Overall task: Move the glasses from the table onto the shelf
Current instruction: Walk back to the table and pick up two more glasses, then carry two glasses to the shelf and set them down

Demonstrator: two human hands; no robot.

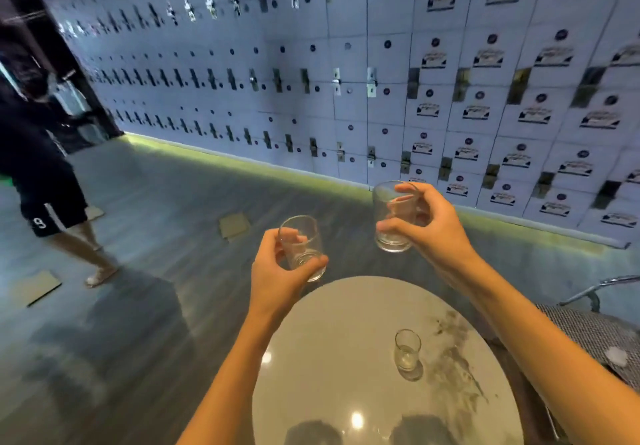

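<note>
Above the desk, toward 12 o'clock: left hand grasping one glass, right hand grasping another glass. Third glass waiting on desk. Carrying step; next, probably finding the shelf, not visible.

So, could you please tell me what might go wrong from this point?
Each hand carries a clear glass in a one-handed grip: left hand, right hand; either could slip. With both hands full, the third glass on the table needs another trip. A person stands nearby; a collision is possible.
</note>
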